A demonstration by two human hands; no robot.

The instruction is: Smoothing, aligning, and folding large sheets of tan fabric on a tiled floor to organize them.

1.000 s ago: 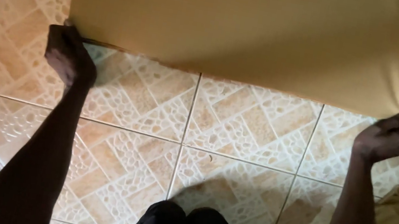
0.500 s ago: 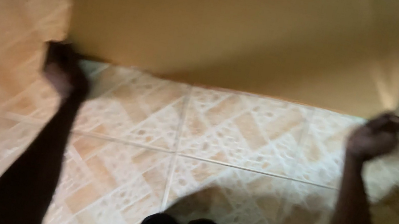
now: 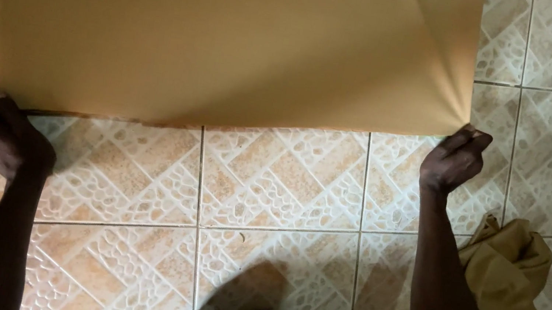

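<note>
Over a tiled floor (image 3: 283,201), a big tan sheet (image 3: 221,34) of cloth or paper (can't tell which) is stretched flat, filling the top of the view. Left hand (image 3: 6,136) is closed on the sheet's near left corner, fingers curled tight, w/ the edge running just above the knuckles. Right hand (image 3: 453,160) pinches the near right corner, thumb & fingers pressed together on it; creases fan out from that pinch up into the sheet. Both arms reach fwd, well apart. Crumpled tan cloth (image 3: 505,279) lies on the floor just right of the right forearm, apart from the sheet. Dark shape at bottom centre, prob. the person's legs.
</note>
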